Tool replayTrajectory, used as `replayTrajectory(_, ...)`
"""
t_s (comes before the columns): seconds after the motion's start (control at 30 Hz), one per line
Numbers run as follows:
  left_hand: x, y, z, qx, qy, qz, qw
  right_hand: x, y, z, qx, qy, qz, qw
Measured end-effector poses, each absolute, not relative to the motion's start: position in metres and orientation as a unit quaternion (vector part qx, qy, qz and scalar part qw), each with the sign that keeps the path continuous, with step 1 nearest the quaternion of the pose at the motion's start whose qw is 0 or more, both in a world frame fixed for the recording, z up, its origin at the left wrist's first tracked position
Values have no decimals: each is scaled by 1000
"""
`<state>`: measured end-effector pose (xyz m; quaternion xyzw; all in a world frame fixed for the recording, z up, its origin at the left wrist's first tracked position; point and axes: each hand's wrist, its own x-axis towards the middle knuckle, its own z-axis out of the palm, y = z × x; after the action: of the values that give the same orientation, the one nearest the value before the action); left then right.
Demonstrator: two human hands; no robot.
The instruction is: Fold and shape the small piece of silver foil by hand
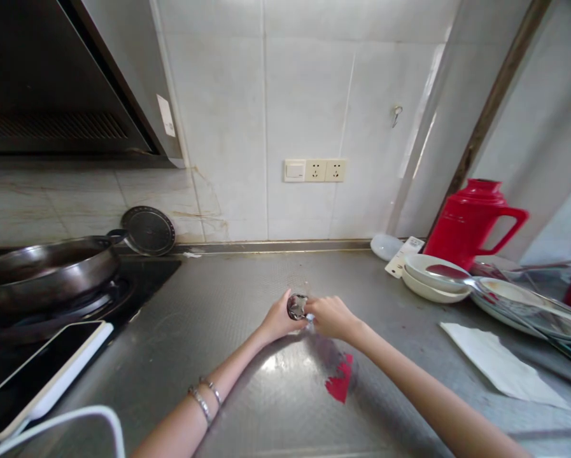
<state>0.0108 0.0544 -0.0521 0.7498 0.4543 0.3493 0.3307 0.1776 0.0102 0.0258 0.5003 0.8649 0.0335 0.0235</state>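
My left hand (279, 318) is wrapped around a small round container (295, 306) with a dark rim and a shiny, silvery inside, held over the steel counter (228, 286). What is inside it is too small to make out. My right hand (331, 316) is closed, its fingertips at the container's right edge. A small pale bit (310, 317) shows by those fingertips; whether they grip it or the rim I cannot tell. A torn red piece (340, 380) lies on the counter in front of my right hand.
At left, a steel pan (46, 270) sits on the black stove, with a phone (41, 375) and white cable in front. On the right are stacked white bowls (433, 289), a red thermos jug (471, 222), plates with utensils (509, 305) and a white paper napkin (500, 366).
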Motion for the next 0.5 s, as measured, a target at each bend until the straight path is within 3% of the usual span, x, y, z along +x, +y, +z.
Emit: replayTrajectory(0.5, 10, 51, -52, 727, 438, 392, 356, 197, 33, 27, 379, 924, 34, 18)
